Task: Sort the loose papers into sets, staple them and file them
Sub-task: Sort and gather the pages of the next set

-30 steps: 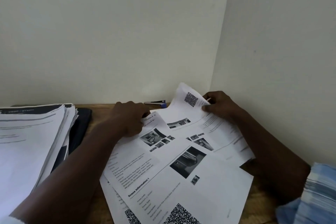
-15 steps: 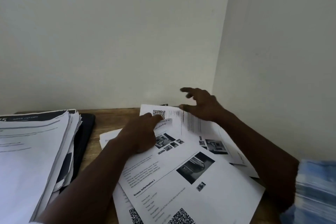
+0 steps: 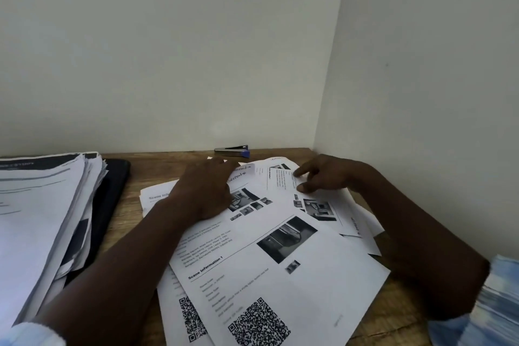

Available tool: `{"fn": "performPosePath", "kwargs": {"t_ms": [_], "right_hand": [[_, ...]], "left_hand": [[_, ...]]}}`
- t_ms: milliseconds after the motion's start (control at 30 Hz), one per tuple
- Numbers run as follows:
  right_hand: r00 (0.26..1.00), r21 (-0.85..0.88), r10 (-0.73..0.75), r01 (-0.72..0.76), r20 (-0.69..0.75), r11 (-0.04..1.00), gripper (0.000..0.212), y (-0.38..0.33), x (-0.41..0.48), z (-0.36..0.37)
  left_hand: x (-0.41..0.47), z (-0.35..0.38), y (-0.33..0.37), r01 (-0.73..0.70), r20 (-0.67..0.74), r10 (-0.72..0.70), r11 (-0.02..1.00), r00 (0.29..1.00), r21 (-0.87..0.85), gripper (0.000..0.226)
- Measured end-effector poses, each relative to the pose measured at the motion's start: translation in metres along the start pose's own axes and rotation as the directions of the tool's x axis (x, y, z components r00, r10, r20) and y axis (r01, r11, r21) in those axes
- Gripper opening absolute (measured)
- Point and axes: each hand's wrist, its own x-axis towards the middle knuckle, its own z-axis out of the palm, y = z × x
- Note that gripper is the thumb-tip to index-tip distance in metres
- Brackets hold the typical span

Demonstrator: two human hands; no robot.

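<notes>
Several loose printed papers (image 3: 280, 275) with photos and QR codes lie fanned out on the wooden table (image 3: 157, 171). My left hand (image 3: 206, 191) rests flat on the sheets near their far edge, beside a small handwritten slip (image 3: 238, 175). My right hand (image 3: 323, 174) presses its fingertips on a text sheet (image 3: 278, 177) at the far right of the pile. A silver and blue stapler (image 3: 232, 151) lies by the back wall, just beyond both hands.
A tall stack of papers (image 3: 36, 219) sits at the left on a black folder (image 3: 112, 191). Walls close off the back and the right side. Bare wood shows between the stack and the loose sheets.
My right hand let go of the lifted QR sheet and came down onto the papers. The sheet now lies flat. My left hand slid a little toward the back.
</notes>
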Motion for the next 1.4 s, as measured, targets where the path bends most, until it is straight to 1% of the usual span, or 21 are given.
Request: {"fn": "performPosePath", "kwargs": {"t_ms": [67, 100, 167, 233, 267, 333, 400, 467, 533, 600, 667, 733, 800, 867, 933, 1000, 1100, 1167, 1233, 1300, 1400], "right_hand": [[0.996, 0.083, -0.091, 0.091, -0.001, 0.992, 0.050, -0.007, -0.004, 0.005], [0.995, 0.091, -0.102, 0.103, -0.015, 0.990, 0.055, -0.009, -0.008, 0.006], [0.997, -0.058, -0.060, 0.057, -0.046, 0.997, 0.070, -0.015, -0.019, 0.004], [0.996, -0.225, 0.075, -0.085, -0.053, 0.971, 0.085, -0.016, -0.028, -0.001], [0.992, -0.284, 0.126, -0.129, -0.030, 0.950, 0.089, -0.015, -0.031, -0.003], [0.988, -0.331, 0.151, -0.143, 0.000, 0.933, 0.092, -0.016, -0.031, -0.006], [0.996, -0.262, 0.094, -0.090, 0.003, 0.961, 0.097, -0.016, -0.029, -0.006], [0.998, -0.088, -0.065, 0.063, -0.013, 0.994, 0.102, -0.016, -0.022, -0.001], [0.976, 0.082, -0.203, 0.209, -0.074, 0.975, 0.113, -0.014, -0.011, 0.010], [0.955, 0.193, -0.256, 0.282, -0.148, 0.940, 0.122, -0.011, -0.002, 0.015], [0.944, 0.292, -0.226, 0.292, -0.239, 0.911, 0.125, -0.010, -0.002, 0.007], [0.965, 0.410, -0.097, 0.193, -0.245, 0.892, 0.121, -0.002, -0.008, -0.008], [0.993, 0.512, 0.040, 0.023, -0.111, 0.859, 0.108, 0.013, -0.012, -0.017], [0.995, 0.547, 0.104, -0.091, 0.008, 0.832, 0.092, 0.024, -0.013, -0.015], [0.995, 0.598, 0.098, -0.063, -0.025, 0.799, 0.069, 0.028, -0.009, -0.008], [0.986, 0.623, 0.058, 0.051, -0.154, 0.781, 0.048, 0.027, -0.004, -0.003], [0.954, 0.615, -0.033, 0.220, -0.299, 0.757, 0.025, 0.022, 0.001, 0.005], [0.943, 0.640, -0.066, 0.272, -0.327, 0.719, 0.012, 0.019, 0.001, 0.011], [0.955, 0.717, -0.076, 0.268, -0.288, 0.643, 0.008, 0.014, -0.002, 0.014], [0.972, 0.789, -0.088, 0.228, -0.218, 0.570, 0.011, 0.012, -0.004, 0.014], [0.981, 0.841, -0.135, 0.188, -0.138, 0.507, 0.022, 0.015, -0.003, 0.012]], "left_hand": [[-0.002, -0.004, 0.001, 0.004, -0.010, -0.004, 1.000, 1.000, -0.013, 0.057], [-0.004, -0.005, 0.001, 0.005, -0.015, -0.005, 1.000, 1.000, -0.026, 0.057], [-0.006, -0.007, 0.000, 0.005, -0.022, -0.006, 0.998, 1.000, -0.057, 0.059], [-0.005, -0.007, -0.002, 0.006, -0.024, -0.007, 0.998, 1.000, -0.066, 0.059], [-0.005, -0.006, -0.003, 0.007, -0.027, -0.008, 0.998, 1.000, -0.064, 0.058], [-0.004, -0.005, -0.004, 0.006, -0.029, -0.008, 0.998, 1.000, -0.060, 0.057], [-0.003, -0.004, -0.003, 0.004, -0.026, -0.006, 0.998, 1.000, -0.069, 0.059], [-0.003, -0.005, -0.003, -0.006, -0.023, 0.004, 0.996, 1.000, -0.087, 0.062], [-0.003, -0.006, -0.002, -0.017, -0.044, 0.013, 0.995, 0.999, -0.097, 0.062], [-0.004, -0.006, -0.002, -0.021, -0.054, 0.015, 0.994, 0.998, -0.109, 0.060], [-0.005, -0.006, -0.002, -0.019, -0.047, 0.013, 0.992, 0.999, -0.123, 0.061], [-0.005, -0.005, -0.002, -0.021, -0.048, 0.015, 0.992, 0.999, -0.126, 0.059], [-0.005, -0.003, -0.002, -0.030, -0.057, 0.022, 0.991, 0.998, -0.133, 0.057], [-0.004, 0.001, -0.004, -0.017, -0.051, 0.009, 0.987, 0.999, -0.158, 0.056], [-0.001, 0.006, -0.008, 0.010, -0.062, -0.025, 0.974, 0.998, -0.226, 0.055], [0.000, 0.008, -0.012, 0.044, -0.083, -0.077, 0.940, 0.994, -0.337, 0.054], [-0.001, 0.008, -0.015, 0.073, -0.092, -0.131, 0.879, 0.987, -0.471, 0.049], [-0.001, 0.008, -0.017, 0.068, -0.106, -0.139, 0.862, 0.985, -0.502, 0.049], [0.000, 0.009, -0.019, 0.059, -0.114, -0.133, 0.863, 0.984, -0.501, 0.050], [0.000, 0.009, -0.020, 0.045, -0.118, -0.116, 0.874, 0.986, -0.483, 0.051], [0.000, 0.008, -0.019, 0.025, -0.131, -0.099, 0.878, 0.986, -0.477, 0.053]]}}
